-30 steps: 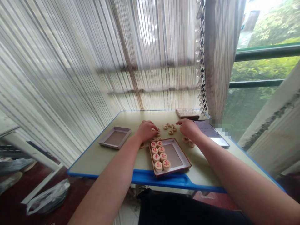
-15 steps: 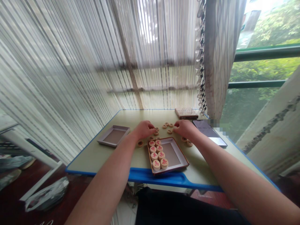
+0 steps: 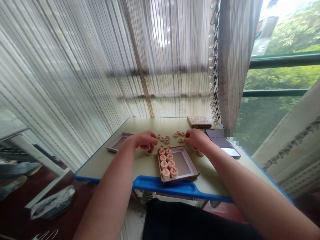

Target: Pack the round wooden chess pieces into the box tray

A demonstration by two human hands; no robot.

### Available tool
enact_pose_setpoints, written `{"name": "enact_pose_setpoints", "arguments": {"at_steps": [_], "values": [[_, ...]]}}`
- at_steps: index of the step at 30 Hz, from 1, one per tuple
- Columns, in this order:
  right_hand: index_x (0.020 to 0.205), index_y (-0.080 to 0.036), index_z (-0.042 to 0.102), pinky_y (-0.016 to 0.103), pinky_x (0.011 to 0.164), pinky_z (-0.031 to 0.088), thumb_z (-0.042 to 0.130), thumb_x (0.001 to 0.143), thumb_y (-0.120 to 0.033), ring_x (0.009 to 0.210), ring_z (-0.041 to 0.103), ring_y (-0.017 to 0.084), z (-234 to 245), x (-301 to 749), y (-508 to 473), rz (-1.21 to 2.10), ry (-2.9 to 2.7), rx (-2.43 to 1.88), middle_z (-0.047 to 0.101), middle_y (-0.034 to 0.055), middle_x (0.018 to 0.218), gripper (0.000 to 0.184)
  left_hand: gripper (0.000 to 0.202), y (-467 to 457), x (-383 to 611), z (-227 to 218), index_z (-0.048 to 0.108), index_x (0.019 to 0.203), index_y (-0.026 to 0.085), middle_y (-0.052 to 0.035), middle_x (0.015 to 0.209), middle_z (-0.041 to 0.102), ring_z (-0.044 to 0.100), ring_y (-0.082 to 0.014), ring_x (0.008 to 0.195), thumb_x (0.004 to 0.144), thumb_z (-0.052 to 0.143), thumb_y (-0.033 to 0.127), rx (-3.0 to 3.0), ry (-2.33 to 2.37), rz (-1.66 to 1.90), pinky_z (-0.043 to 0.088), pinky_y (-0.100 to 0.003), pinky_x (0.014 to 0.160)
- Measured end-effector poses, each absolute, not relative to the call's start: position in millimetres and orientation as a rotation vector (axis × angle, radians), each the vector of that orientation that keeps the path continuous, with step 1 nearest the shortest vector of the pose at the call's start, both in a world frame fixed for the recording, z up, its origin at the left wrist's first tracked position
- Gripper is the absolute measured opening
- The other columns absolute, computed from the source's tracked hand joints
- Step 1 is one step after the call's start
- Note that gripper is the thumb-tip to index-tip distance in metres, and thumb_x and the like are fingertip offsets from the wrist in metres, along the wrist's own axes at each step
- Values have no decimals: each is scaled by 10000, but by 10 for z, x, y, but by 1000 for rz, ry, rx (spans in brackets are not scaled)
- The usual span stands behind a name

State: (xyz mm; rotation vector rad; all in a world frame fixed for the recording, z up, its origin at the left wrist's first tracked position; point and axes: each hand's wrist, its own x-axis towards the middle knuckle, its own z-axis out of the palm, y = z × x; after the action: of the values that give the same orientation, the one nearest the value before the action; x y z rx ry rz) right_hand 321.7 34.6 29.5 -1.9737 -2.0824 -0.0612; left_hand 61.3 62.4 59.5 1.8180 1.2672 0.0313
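An open shallow box (image 3: pixel 192 156) holds two columns of round wooden Chinese chess pieces with red characters (image 3: pixel 169 157). Left of it, my left hand (image 3: pixel 146 138) hovers low with fingers apart, bent down over a dark-marked chess piece (image 3: pixel 149 152); its fingertips are at that piece. Several more loose pieces (image 3: pixel 167 141) lie behind the box, between my hands. My right hand (image 3: pixel 196 137) has its fingers curled together beside another loose piece (image 3: pixel 180 140). What its fingertips hold, if anything, is hidden. A few pieces (image 3: pixel 200 153) lie under the right wrist.
An upturned box lid (image 3: pixel 117 141) lies at the left, partly behind my left forearm. A closed flat box (image 3: pixel 199 122) is at the back right, with a phone (image 3: pixel 222 142) in front of it. The table (image 3: pixel 105 170) has a blue edge and front groove.
My left hand has moved left and toward me, from the pieces behind the box to the single piece at its left. My right hand has closed its fingers near the same spot.
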Motion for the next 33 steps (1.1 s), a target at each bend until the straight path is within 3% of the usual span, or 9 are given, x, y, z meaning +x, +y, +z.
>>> {"name": "enact_pose_setpoints", "arguments": {"at_steps": [4,9,15,24,33], "values": [[867,-195,675,266,654,402,577,707,-322,789,599,198,327,3177,312,-45,-2011,-1829,683,77,891,227,322,620,522,613,619,929,163,-25,656,667,476,-64,412,635,623,292,1767,1181,-48,278,-161,360],[1071,-189,600,259,649,411,588,712,-330,748,599,181,368,3079,238,68,-1962,-1728,682,57,861,386,388,604,500,635,649,934,171,-24,686,678,435,-39,393,604,705,367,1722,1059,-74,257,-157,354],[841,-212,671,257,693,424,577,710,-251,780,584,168,527,2971,58,262,-2258,-1512,667,37,867,165,339,634,525,606,669,803,145,-35,741,692,464,-43,428,609,707,421,1785,1062,-120,285,-162,367],[852,-214,671,269,710,422,630,654,-311,793,561,176,469,2975,32,363,-2537,-1321,637,44,892,224,291,651,562,554,674,797,125,-50,715,685,526,-69,465,625,678,359,1771,1016,-91,252,-164,356],[854,-219,675,250,687,420,614,671,-307,757,555,156,449,2989,53,352,-2524,-1290,628,34,856,212,220,642,643,527,627,708,123,-28,604,652,482,-68,423,592,654,308,1746,1142,-32,222,-170,354]]}}
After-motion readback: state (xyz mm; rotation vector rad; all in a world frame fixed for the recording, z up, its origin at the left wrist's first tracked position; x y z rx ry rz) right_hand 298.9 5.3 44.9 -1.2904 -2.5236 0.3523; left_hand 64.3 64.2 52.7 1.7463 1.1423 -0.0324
